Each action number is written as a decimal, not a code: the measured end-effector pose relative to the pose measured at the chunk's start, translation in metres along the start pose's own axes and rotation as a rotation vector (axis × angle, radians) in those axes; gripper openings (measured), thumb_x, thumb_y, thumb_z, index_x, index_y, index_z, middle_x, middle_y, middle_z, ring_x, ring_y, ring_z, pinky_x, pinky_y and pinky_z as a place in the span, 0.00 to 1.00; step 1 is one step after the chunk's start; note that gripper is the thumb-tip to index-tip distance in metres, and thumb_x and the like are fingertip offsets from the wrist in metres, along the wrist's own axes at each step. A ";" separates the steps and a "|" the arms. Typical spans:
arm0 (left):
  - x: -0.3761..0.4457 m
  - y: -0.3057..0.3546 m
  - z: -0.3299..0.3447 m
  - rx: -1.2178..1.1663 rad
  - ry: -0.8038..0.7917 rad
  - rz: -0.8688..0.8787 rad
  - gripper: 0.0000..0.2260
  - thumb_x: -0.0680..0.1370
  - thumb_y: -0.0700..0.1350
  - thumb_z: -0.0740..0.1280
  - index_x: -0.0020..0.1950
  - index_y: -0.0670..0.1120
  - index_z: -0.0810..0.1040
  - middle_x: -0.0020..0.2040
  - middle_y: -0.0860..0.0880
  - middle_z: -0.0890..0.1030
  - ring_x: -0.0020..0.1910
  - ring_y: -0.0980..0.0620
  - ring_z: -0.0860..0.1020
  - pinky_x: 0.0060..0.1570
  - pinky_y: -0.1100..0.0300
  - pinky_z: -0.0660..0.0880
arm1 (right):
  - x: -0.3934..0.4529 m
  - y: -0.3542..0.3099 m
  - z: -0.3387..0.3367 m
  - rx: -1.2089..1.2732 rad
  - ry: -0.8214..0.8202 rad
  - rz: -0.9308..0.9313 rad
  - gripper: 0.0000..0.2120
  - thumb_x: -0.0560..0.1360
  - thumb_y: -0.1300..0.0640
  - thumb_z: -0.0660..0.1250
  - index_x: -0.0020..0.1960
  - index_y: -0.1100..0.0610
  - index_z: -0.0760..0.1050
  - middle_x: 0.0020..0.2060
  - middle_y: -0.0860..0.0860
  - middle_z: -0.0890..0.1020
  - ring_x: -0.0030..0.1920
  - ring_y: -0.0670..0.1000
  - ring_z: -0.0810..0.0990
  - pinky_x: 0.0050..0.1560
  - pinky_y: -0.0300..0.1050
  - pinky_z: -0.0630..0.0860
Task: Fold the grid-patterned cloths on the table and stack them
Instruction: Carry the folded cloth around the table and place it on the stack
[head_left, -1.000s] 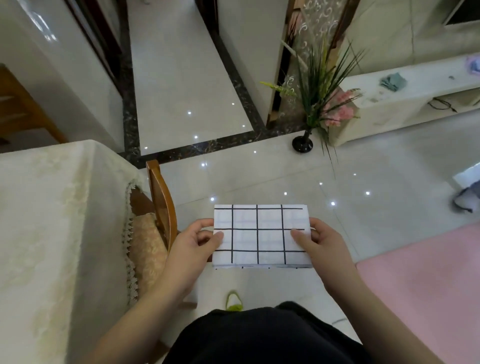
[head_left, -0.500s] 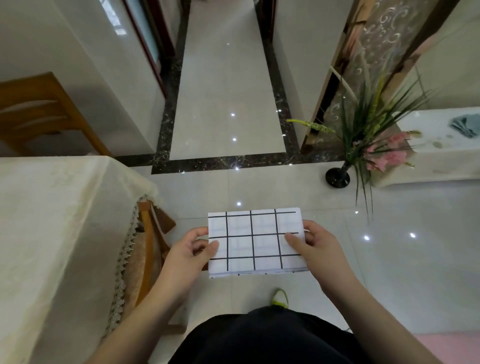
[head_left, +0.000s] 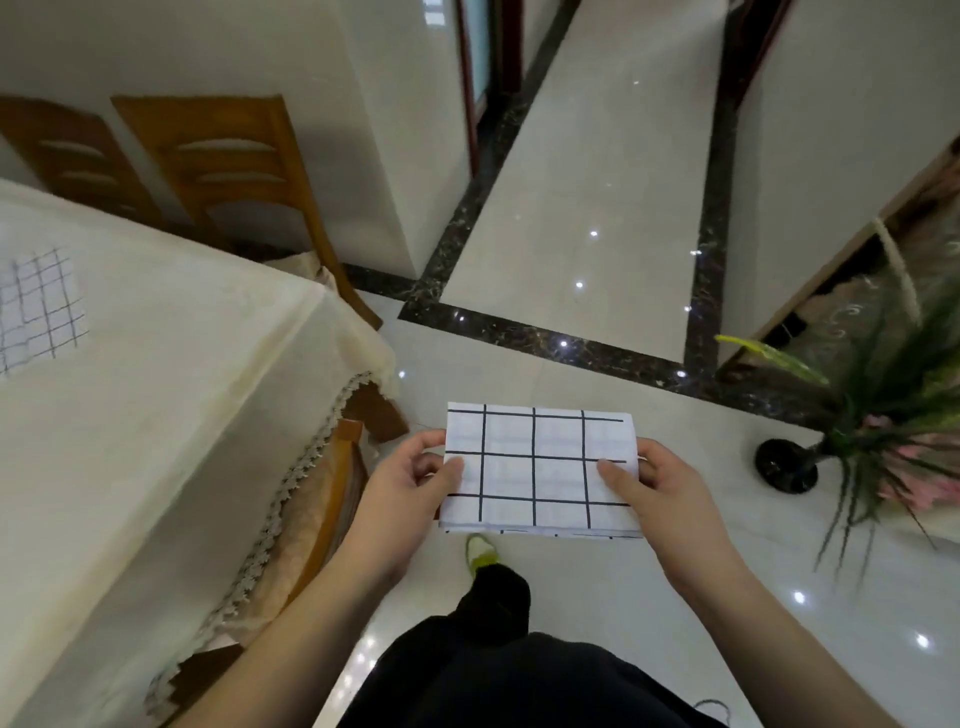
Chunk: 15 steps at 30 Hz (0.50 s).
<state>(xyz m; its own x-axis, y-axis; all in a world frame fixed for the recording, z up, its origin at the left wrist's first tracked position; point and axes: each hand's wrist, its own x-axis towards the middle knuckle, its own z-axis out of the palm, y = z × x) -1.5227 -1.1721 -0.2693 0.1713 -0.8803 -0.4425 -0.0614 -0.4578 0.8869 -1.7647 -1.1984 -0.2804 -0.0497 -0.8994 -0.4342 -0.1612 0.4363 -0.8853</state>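
Both hands — left hand (head_left: 405, 486), right hand (head_left: 662, 491) — pinch the folded grid cloth (head_left: 537, 470) (seemingly unlabelled).

two grid cloths (head_left: 540, 470) (head_left: 39, 306), two hands (head_left: 402, 499) (head_left: 660, 493), three chairs (head_left: 244, 171) (head_left: 57, 150) (head_left: 332, 483)

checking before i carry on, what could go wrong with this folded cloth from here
The folded cloth is held over bare floor, pinched only at its ends by the left hand and right hand; a slip could drop or unfold it. The other grid cloth lies far across the table, so stacking may need a long reach over the chair.
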 end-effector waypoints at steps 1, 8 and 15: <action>0.010 0.002 -0.004 -0.012 0.026 -0.001 0.10 0.79 0.39 0.66 0.58 0.51 0.79 0.46 0.42 0.85 0.48 0.44 0.84 0.53 0.47 0.80 | 0.012 -0.007 0.006 -0.011 -0.019 -0.009 0.09 0.77 0.60 0.69 0.55 0.49 0.79 0.45 0.46 0.87 0.44 0.45 0.85 0.43 0.40 0.78; 0.081 0.024 -0.040 -0.046 0.167 0.014 0.10 0.80 0.41 0.66 0.59 0.53 0.78 0.46 0.48 0.86 0.45 0.47 0.85 0.51 0.37 0.80 | 0.098 -0.066 0.057 -0.114 -0.137 -0.058 0.10 0.76 0.61 0.69 0.54 0.49 0.80 0.46 0.46 0.87 0.45 0.46 0.85 0.50 0.45 0.81; 0.127 0.048 -0.075 -0.025 0.284 0.018 0.09 0.80 0.43 0.66 0.57 0.57 0.77 0.45 0.54 0.86 0.44 0.54 0.85 0.50 0.50 0.81 | 0.160 -0.108 0.103 -0.183 -0.266 -0.102 0.11 0.77 0.61 0.68 0.52 0.46 0.78 0.45 0.45 0.86 0.45 0.44 0.85 0.46 0.41 0.81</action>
<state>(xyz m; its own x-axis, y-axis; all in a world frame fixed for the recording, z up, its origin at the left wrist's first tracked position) -1.4303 -1.2960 -0.2731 0.4393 -0.8162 -0.3752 -0.0430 -0.4363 0.8988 -1.6533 -1.3867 -0.2713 0.2312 -0.8893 -0.3947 -0.3272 0.3109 -0.8923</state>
